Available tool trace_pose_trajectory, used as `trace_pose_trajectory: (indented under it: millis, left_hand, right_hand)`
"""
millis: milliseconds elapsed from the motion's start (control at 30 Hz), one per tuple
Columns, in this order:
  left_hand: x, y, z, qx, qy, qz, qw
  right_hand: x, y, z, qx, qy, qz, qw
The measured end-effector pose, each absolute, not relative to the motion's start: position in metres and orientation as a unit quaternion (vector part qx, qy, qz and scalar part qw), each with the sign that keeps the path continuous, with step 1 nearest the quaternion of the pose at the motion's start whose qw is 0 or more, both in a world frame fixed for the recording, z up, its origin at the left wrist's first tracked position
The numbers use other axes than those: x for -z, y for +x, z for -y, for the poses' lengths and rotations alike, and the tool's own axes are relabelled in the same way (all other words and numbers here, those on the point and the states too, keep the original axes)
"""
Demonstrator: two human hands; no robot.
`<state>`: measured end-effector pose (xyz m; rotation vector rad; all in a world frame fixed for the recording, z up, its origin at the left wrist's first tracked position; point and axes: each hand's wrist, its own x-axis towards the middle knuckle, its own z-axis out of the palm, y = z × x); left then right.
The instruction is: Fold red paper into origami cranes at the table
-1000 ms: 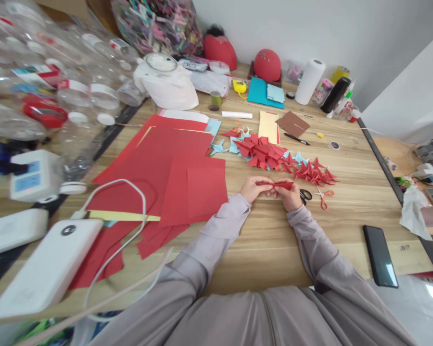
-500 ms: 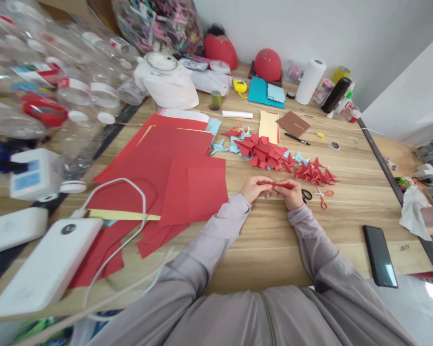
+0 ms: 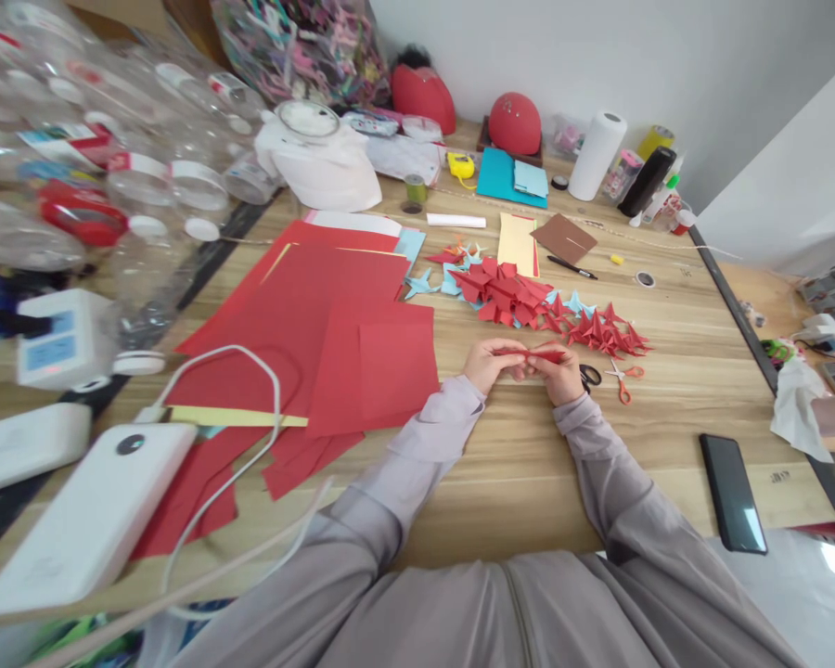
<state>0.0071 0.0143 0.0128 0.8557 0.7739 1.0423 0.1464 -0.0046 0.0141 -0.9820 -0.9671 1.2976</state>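
Two hands, the left hand and the right hand, have a small folded red paper between them. It shows a narrower strip than a second ago, when a broader flap showed near the right hand; the things around lie as they did. The wood-grained worktop carries red sheets to the left, a pile of folded paper pieces just beyond the hands, orange-handled scissors near the right hand and a dark phone farther right. Clear bottles crowd the far left; a pale wall stands behind. Both grey sleeves reach forward and converge, thumbs and fingertips closed in a pinch on the paper.
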Motion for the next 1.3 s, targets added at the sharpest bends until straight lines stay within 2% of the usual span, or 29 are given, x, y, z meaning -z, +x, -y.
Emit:
trace_pose_trajectory:
  millis: [733, 967, 1300]
  left_hand:
    - [-0.017, 0.004, -0.016, -0.446, 0.371, -0.326, 0.746]
    - [-0.013, 0.008, -0.014, -0.469, 0.375, -0.310, 0.737]
    - [-0.016, 0.007, -0.013, -0.481, 0.376, -0.339, 0.716]
  right_hand:
    - [-0.015, 0.146, 0.007, -0.595, -0.414, 0.410, 0.554]
    - [-0.020, 0.145, 0.006, -0.577, -0.415, 0.386, 0.588]
    - [-0.020, 0.143, 0.006, -0.578, -0.421, 0.368, 0.594]
